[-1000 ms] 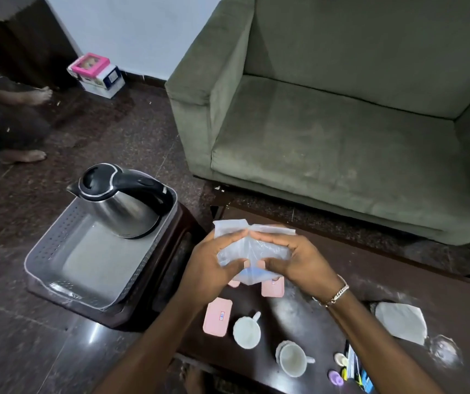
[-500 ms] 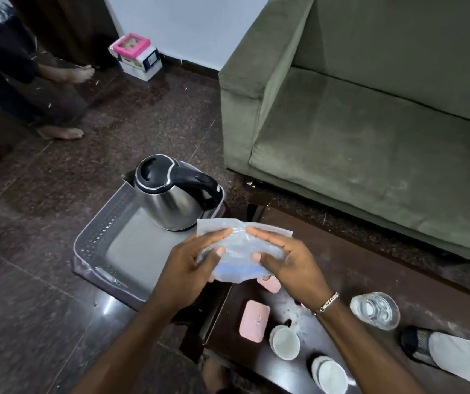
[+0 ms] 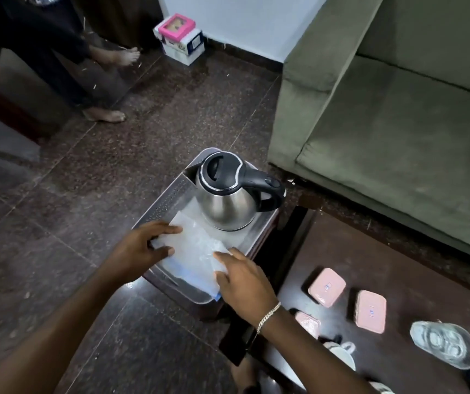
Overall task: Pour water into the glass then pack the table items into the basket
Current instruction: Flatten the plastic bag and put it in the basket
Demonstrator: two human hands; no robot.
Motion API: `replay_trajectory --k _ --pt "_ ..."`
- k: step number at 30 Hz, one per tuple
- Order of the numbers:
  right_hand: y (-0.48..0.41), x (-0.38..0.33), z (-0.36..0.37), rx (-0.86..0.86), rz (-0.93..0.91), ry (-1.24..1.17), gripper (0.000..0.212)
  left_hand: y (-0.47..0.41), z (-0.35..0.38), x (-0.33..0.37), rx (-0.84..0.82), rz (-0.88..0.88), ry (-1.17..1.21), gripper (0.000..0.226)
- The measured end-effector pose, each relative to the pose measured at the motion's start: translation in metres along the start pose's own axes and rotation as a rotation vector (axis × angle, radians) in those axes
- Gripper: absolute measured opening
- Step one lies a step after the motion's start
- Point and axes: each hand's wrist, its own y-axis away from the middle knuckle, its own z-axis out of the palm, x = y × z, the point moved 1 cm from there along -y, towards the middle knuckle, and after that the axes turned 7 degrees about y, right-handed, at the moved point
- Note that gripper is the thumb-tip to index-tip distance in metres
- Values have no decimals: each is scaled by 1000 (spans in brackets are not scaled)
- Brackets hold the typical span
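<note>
A clear plastic bag [image 3: 194, 251] lies flat in the grey basket [image 3: 165, 203], in front of the steel kettle [image 3: 228, 194] that stands at the basket's far end. My left hand [image 3: 142, 245] pinches the bag's left edge. My right hand [image 3: 242, 280] holds its near right corner, fingers spread on top. The basket sits on a small dark stool left of the dark table [image 3: 384, 251]. On the table are three pink boxes [image 3: 326, 287], a glass [image 3: 444, 344] holding water and a white cup [image 3: 341, 354].
A green sofa [image 3: 398, 123] stands behind the table. A person's bare feet [image 3: 106, 115] rest on the dark tiled floor at the far left. A pink and white box [image 3: 179, 38] sits by the wall.
Both hands have carried the plastic bag left from above the table and lowered it into the basket beside the kettle. The view has swung left and down.
</note>
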Motion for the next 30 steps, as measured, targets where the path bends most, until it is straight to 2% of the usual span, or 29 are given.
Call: replay_trajectory --k 2,4,10,12,14,17,20,24,30 --pt "-11 -8 15 -7 -32 263 41 -14 -1 -15 -14 -14 -119 53" --pt "-21 -14 26 -6 -17 395 40 -28 3 -28 -31 -2 -223 52" --pt "-38 -15 52 -123 20 512 39 -50 11 -46 -164 89 -487 50" --pt "-39 -15 52 -142 49 552 37 -49 15 -48 -122 135 -666 51" --pt "-42 -17 50 -89 76 565 32 -50 19 -47 -73 156 -772 52" --pt "-56 -20 50 -24 -41 516 20 -54 28 -45 -208 138 -646 53" --pt "-73 -25 54 -211 -159 395 31 -59 35 -48 -371 9 -601 63" --pt "-87 -24 59 -394 -127 374 16 -61 41 -55 -356 -75 -579 81" --pt "-89 -24 54 -493 -105 442 17 -60 42 -49 -378 -182 -611 101"
